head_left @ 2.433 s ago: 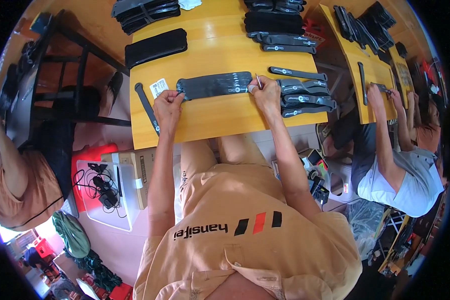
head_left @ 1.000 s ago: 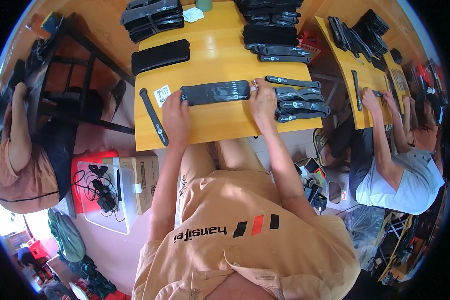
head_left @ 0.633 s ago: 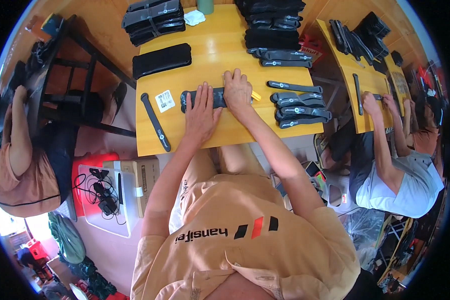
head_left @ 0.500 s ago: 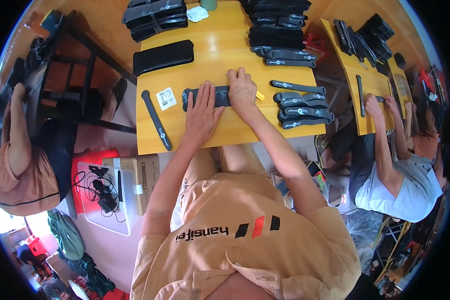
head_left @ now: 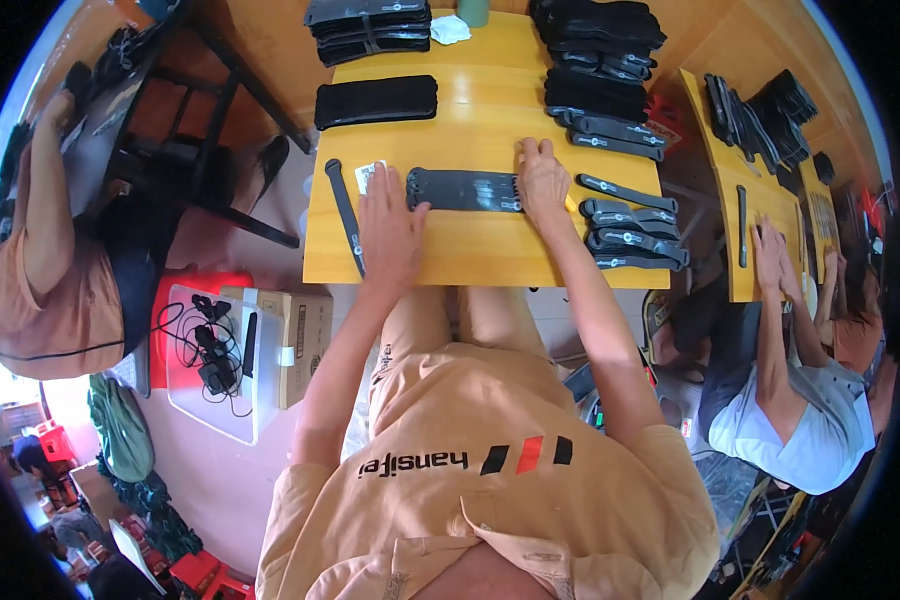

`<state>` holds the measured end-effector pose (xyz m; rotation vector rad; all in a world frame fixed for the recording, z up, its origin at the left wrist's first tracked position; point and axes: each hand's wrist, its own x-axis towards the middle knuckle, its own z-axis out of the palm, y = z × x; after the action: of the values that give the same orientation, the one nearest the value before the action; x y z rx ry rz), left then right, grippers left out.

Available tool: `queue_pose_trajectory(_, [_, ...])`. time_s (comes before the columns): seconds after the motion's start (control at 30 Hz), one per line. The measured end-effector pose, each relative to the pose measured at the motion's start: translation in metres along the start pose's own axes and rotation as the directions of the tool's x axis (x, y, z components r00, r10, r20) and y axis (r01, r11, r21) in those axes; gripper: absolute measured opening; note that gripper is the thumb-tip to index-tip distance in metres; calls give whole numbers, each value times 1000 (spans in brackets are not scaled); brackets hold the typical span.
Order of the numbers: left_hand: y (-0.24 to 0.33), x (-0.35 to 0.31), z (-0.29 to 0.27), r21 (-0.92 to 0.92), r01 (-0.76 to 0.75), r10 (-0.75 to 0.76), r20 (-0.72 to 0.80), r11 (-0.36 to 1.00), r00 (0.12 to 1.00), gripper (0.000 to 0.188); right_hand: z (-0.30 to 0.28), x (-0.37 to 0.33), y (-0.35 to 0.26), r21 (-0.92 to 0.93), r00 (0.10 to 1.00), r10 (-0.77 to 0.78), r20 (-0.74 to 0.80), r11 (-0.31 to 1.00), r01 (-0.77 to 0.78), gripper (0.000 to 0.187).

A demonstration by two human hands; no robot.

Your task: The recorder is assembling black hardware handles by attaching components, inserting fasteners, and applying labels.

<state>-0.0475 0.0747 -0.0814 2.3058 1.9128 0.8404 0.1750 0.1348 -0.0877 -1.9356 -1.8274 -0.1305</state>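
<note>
A wide flat black strap (head_left: 465, 190) lies crosswise on the wooden table (head_left: 470, 250), with a notched left end and pale marks on its face. My right hand (head_left: 544, 185) bears on its right end, fingers bent together over it. Fingers straight, my left hand (head_left: 392, 240) lies flat beside the left end, its thumb close to that end. Under those fingertips a white label sheet (head_left: 364, 178) shows in part. A narrow black strap (head_left: 344, 215) lies left of this hand. A small bit of something yellow (head_left: 571, 205) peeks out beside my right hand.
Narrow black straps (head_left: 630, 235) are piled right of my right hand. Black stacks (head_left: 370, 28) stand far left and far right (head_left: 600, 40), around a white tissue (head_left: 451, 30). A folded black piece (head_left: 375, 102) lies nearer. A co-worker (head_left: 790, 400) sits right, another person (head_left: 50, 310) left.
My left hand has slid left off the black strap onto the label sheet. My right hand has shifted slightly right along the strap, baring more of it. The whole view has shifted too.
</note>
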Motion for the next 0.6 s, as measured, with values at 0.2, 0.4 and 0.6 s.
queue_pose_trajectory(0.2, [-9,-24,-64,55,432,-435,59,900,899,49,-41,-42,-33,270,998,-51,-43,961,60,16])
queue_pose_trajectory(0.4, [-65,-43,-33,-226,570,-534,203,790,821,33,-47,-108,-95,593,930,-274,243,801,81,23])
queue_pose_trajectory(0.6, [-22,-45,-52,-730,680,-402,642,-61,653,24,-54,-131,-118,864,881,-161,446,337,-375,19])
